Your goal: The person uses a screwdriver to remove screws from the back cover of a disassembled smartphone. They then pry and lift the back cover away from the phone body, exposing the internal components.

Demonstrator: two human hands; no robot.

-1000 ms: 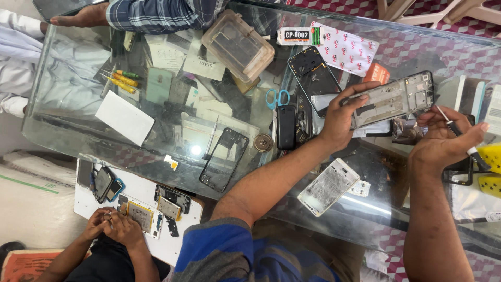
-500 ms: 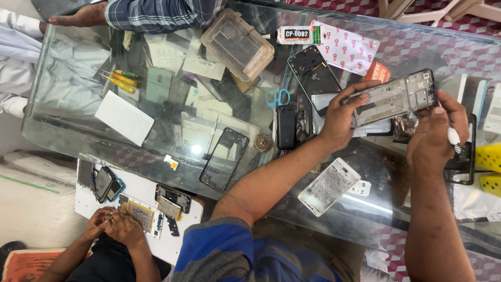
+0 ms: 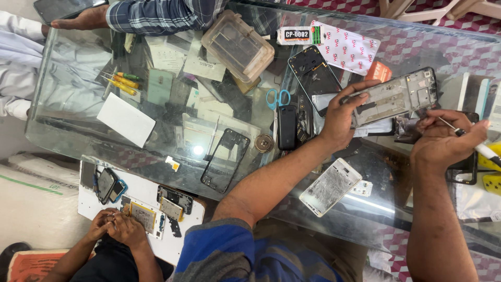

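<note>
The left hand (image 3: 339, 122) grips a phone frame (image 3: 396, 96) by its end, fingers closed on it, above the glass table (image 3: 78, 125). Just right of the frame, the right hand (image 3: 443, 141) pinches a screwdriver (image 3: 469, 141). Scissors (image 3: 278, 97) lie left of the frame.

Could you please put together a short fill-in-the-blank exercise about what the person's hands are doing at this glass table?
1. The left hand holds up a grey rectangular phone ____.
2. The right hand grips a thin white-handled ____.
3. The blue-handled scissors lie on the ____ table.
4. A black keypad phone lies just below the ____.

Missing words: frame; screwdriver; glass; scissors
</note>
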